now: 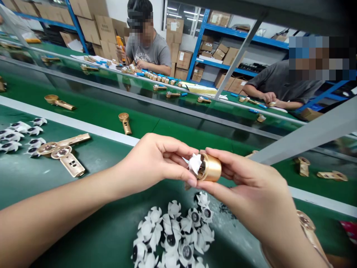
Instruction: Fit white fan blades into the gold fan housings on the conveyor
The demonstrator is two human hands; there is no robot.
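Observation:
Near the middle of the view, my left hand [164, 160] pinches a small white fan wheel [195, 163] between thumb and fingers. My right hand [242, 178] grips a round gold housing [213, 168] from the right, its opening turned left toward the fan wheel. The two parts meet or nearly meet; how far the wheel sits inside cannot be told. Below my hands lies a loose pile of white fan wheels [174, 230], some showing black centres. Gold handle shells [72, 163] rest on the green work surface at the left.
More white fan wheels [16, 132] lie at the far left. Gold parts [125, 123] sit on the green belt [156, 136] beyond a white strip. A grey metal bar [312, 130] slants across the right. Two people work across the line, before blue shelves and cardboard boxes.

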